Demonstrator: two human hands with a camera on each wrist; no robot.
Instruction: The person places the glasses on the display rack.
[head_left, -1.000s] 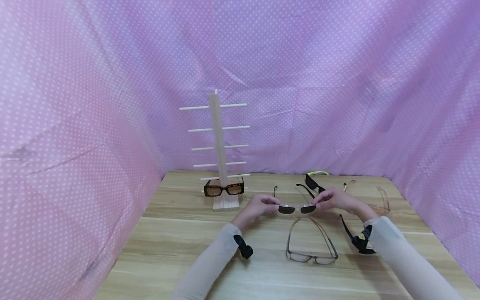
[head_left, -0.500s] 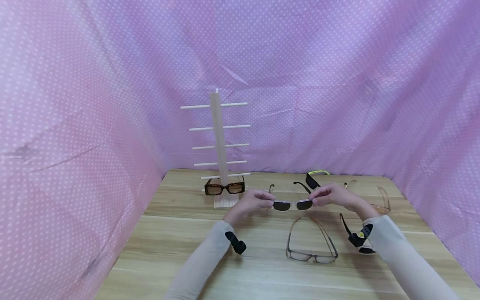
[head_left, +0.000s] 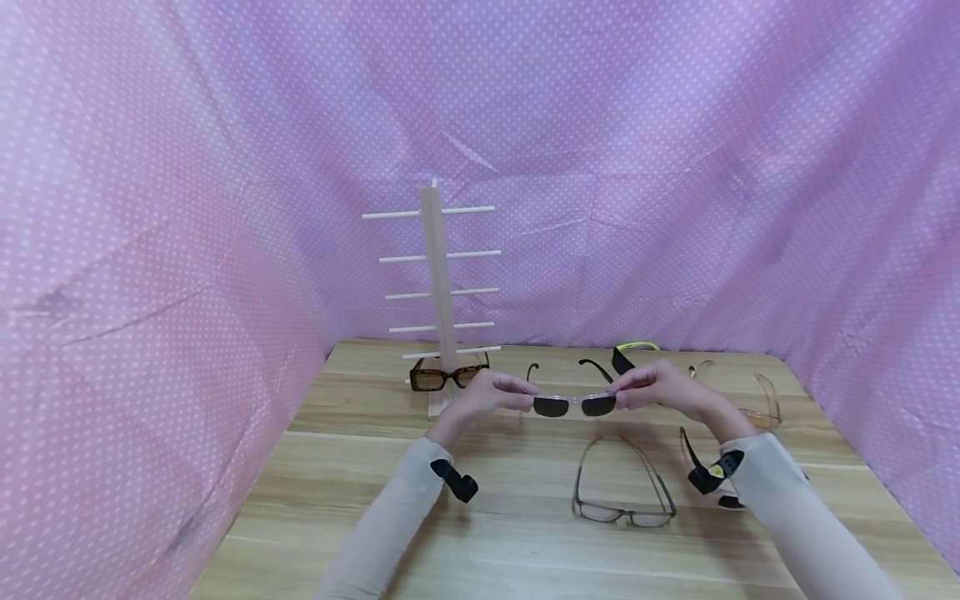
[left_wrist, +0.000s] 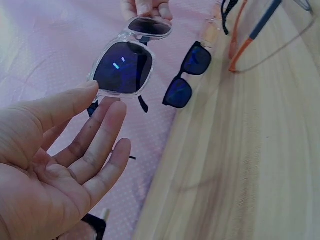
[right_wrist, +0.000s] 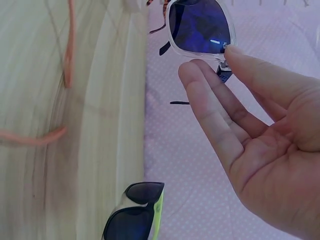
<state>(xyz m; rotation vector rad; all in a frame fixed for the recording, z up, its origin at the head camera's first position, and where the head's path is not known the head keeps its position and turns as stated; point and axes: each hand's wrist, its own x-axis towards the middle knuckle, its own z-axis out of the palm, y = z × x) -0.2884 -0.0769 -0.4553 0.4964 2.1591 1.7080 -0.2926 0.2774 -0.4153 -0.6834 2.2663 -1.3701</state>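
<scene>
Clear-framed sunglasses (head_left: pixel 552 407) with dark lenses are held level above the table, their temples spread toward the back. My left hand (head_left: pixel 491 395) pinches them at one outer corner, my right hand (head_left: pixel 657 390) at the other. In the left wrist view the thumb lies on the clear rim (left_wrist: pixel 125 94), fingers behind it. The right wrist view shows the same pinch near the hinge (right_wrist: pixel 224 70). Just left of my left hand stands a wooden glasses rack (head_left: pixel 438 275) with several crossbars. Tortoiseshell sunglasses (head_left: pixel 429 381) hang on its lowest part, partly hidden by my left hand.
Grey-framed eyeglasses (head_left: pixel 621 514) with orange temples lie at the front middle of the wooden table (head_left: pixel 322 500). Black and yellow-green sunglasses (head_left: pixel 622 360) lie behind my right hand, amber-tinted glasses (head_left: pixel 763 415) to its right. Another dark-lensed pair (head_left: pixel 729 502) is partly under the right forearm. Pink dotted cloth (head_left: pixel 675 208) surrounds the table.
Both hands have moved left and slightly up with the clear-framed sunglasses, closer to the rack. The left hand now overlaps the tortoiseshell pair. The glasses lying on the table have stayed put.
</scene>
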